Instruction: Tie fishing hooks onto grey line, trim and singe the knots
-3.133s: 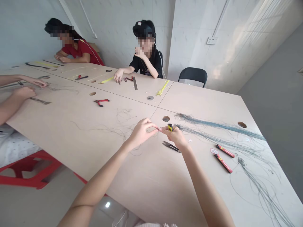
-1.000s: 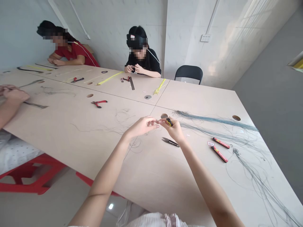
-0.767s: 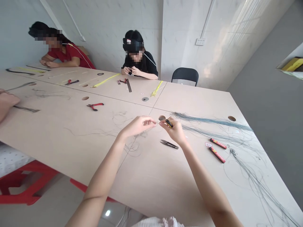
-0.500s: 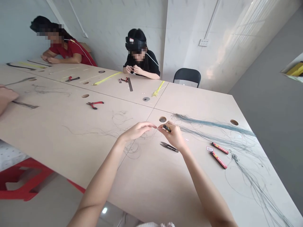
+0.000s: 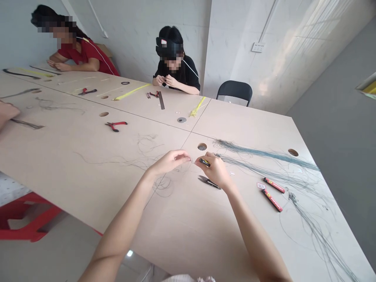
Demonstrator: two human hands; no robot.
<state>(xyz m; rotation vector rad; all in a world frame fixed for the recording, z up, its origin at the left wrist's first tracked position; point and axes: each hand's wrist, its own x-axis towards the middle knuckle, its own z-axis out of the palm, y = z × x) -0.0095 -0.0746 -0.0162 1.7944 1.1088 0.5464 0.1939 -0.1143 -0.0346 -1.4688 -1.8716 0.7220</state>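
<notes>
My left hand (image 5: 173, 161) is closed in a pinch on a thin grey thread (image 5: 192, 161), above the table. Just to its right, my right hand (image 5: 216, 168) is closed around a small black-and-yellow lighter (image 5: 205, 162), its thumb and fingertip close to the same thread. A narrow gap separates the fingertips of both hands. Dark thread snips (image 5: 208, 181) lie below my right hand, partly hidden by the wrist. Loose fine threads (image 5: 163, 187) curl on the table under my left hand.
Blue-green (image 5: 264, 153) and grey thread bundles (image 5: 315, 227) spread to the right, near two red lighters (image 5: 272, 200). Red-handled pliers (image 5: 116, 126) lie left of a round table hole (image 5: 202, 147). Two people sit across the table; another person's hand (image 5: 8, 113) shows at left.
My fingertips have parted slightly, with the thread showing in the gap. The lighter in my right hand has turned to point more to the left. The camera view has shifted slightly.
</notes>
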